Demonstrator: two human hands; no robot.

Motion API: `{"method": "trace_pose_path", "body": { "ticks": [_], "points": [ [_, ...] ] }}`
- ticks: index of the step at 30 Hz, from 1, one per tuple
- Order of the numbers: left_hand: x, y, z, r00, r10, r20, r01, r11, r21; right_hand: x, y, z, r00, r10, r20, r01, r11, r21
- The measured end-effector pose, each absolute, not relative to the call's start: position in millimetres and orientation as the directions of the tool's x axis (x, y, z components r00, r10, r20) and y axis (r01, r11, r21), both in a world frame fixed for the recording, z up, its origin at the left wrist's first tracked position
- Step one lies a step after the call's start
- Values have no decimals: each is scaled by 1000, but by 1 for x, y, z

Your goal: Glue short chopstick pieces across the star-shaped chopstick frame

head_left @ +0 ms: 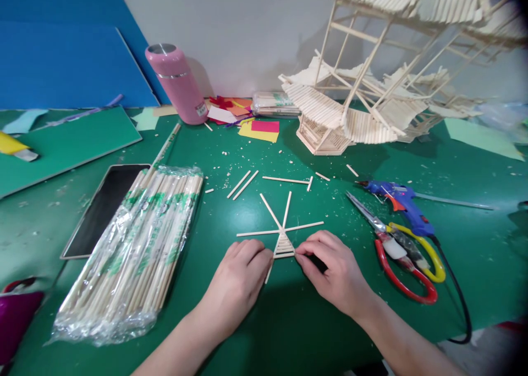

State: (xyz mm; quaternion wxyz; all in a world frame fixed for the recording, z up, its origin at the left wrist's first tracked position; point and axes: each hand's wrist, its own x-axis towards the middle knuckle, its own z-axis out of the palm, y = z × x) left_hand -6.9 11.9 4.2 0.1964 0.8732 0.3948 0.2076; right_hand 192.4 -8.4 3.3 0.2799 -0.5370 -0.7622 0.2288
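A star-shaped frame of thin wooden sticks (pixel 282 230) lies on the green table. Between two of its spokes, short sticks form a ladder-like wedge (pixel 284 245) that faces me. My left hand (pixel 244 266) is closed at the wedge's left side, its fingertips on the stick there. At the right corner of the wedge, the thumb and index finger of my right hand (pixel 330 266) pinch the end of the frame. Loose sticks (pixel 242 185) lie beyond the frame, along with a longer stick (pixel 284 180) and a short piece (pixel 309 184).
Plastic-wrapped chopsticks (pixel 136 249) overlap a dark phone (pixel 109 211) on the left. To the right lie scissors (pixel 406 260) and a blue glue gun (pixel 398 203) with a cord. Behind stand a pink bottle (pixel 177 84) and a wooden stick model (pixel 355 90). Scraps dot the table.
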Motion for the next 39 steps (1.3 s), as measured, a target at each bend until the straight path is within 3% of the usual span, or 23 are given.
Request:
{"method": "trace_pose_path", "body": {
  "ticks": [39],
  "points": [
    [-1,13,0,528,823,211,614,-541,574,194,-6,6,-306,942,135,737,324,-593]
  ]
}}
